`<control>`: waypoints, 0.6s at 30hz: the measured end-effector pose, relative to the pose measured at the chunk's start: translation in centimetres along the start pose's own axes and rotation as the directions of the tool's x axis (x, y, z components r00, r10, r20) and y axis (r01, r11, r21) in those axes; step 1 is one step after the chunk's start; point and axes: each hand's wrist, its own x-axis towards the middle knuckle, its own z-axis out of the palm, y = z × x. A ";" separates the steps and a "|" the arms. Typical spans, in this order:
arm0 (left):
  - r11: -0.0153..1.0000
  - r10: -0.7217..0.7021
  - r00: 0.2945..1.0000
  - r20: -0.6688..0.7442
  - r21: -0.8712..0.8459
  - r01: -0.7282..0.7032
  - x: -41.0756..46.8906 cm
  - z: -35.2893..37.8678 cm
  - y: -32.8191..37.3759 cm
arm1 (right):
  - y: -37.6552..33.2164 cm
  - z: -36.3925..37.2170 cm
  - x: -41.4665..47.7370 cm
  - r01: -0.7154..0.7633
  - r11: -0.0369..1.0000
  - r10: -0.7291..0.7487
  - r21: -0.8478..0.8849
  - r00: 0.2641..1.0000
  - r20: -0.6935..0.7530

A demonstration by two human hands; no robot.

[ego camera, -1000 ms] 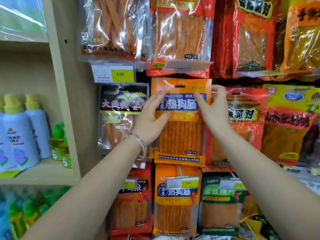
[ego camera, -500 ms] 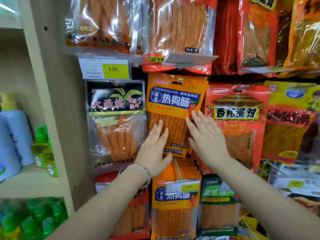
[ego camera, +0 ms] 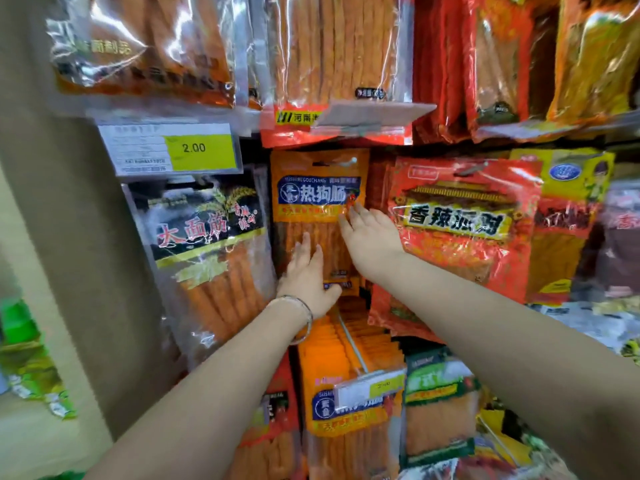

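Observation:
An orange snack packet [ego camera: 317, 188] with a blue label hangs from a hook in the middle of the display wall. My left hand [ego camera: 306, 275], a bracelet on its wrist, lies flat on the packet's lower part with straight fingers. My right hand [ego camera: 372, 239] presses flat on the packet's right side, fingertips near the blue label. Neither hand grips anything.
A black-labelled packet [ego camera: 207, 244] hangs to the left, a red one [ego camera: 460, 230] to the right. More orange packets [ego camera: 349, 407] hang below on a peg with a price tag. A 2.00 price label [ego camera: 173, 148] sits upper left. A beige shelf post [ego camera: 72, 254] stands left.
Both hands slid down from the packet's top corners to its lower half and now lie flat on it. The packet hangs back on the hook. The view has moved closer.

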 end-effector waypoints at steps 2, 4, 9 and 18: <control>0.999 -0.035 0.999 0.017 -0.009 0.036 0.2 -0.3 0.5 | 0.0 -0.2 -0.2 0.005 1.000 -0.005 0.011 0.999 0.042; 0.998 -0.057 0.998 0.040 -0.028 0.058 -0.1 -0.5 1.1 | 0.0 -0.7 -0.9 0.002 0.997 -0.006 0.083 0.999 0.047; 0.987 -0.001 0.998 0.065 -0.158 0.011 -3.9 -1.6 3.1 | 0.4 -2.1 -5.5 -0.017 0.830 0.091 0.558 0.990 -0.105; 0.833 -0.245 0.963 0.116 -0.483 0.270 -28.0 3.7 0.2 | -8.1 2.7 -25.0 -0.173 0.158 0.161 0.972 0.976 0.147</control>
